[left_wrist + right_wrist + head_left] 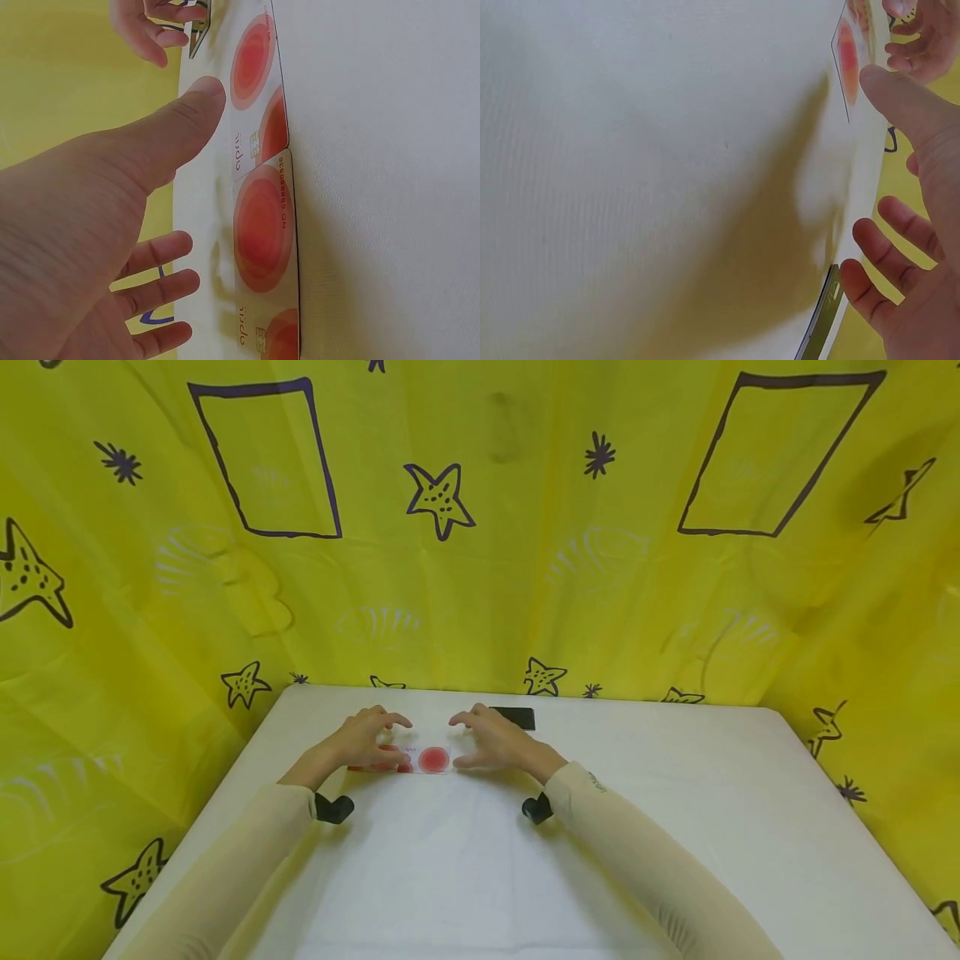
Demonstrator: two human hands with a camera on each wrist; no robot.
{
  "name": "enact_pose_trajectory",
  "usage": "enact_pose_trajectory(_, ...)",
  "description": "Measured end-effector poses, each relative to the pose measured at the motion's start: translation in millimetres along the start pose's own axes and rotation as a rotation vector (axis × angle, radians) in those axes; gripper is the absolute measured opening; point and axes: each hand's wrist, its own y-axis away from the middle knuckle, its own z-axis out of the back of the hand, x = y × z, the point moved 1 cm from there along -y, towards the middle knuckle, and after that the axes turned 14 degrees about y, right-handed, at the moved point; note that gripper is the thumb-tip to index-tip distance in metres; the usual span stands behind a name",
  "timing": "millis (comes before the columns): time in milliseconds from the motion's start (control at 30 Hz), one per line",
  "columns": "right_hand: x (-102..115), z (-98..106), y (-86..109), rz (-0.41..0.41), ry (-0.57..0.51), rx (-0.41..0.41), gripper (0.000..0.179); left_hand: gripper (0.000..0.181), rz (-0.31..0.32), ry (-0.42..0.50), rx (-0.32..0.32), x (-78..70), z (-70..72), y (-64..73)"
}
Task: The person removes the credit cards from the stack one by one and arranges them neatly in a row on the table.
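Note:
Two white bank cards with red circles lie end to end on the white table [637, 827], the left card [264, 236] touching the right card [251, 67]. My left hand [367, 739] hovers over the left card and partly covers it in the head view, thumb apart from the spread fingers, nothing held. At the right card's outer end is my right hand [491, 742], its thumb tip close to the card edge in the head view and its fingers loosely bent around empty space. The two hands face each other.
A dark flat rectangle [519, 718], like a phone, lies behind my right hand near the table's far edge. A yellow curtain [495, 568] with stars hangs around the table. Black wrist mounts [334, 808] jut from under both sleeves.

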Motion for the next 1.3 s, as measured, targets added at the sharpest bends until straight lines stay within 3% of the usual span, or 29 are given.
enact_pose_trajectory(833,-35.1,13.8,15.2,-0.073,-0.005,-0.023,0.066,0.061,-0.032,0.01,-0.006,-16.3,-11.2,-22.1)
enact_pose_trajectory(1300,-57.6,21.6,26.8,-0.091,0.031,-0.056,0.07,0.062,-0.088,0.012,-0.062,-26.5,-21.6,-37.6)
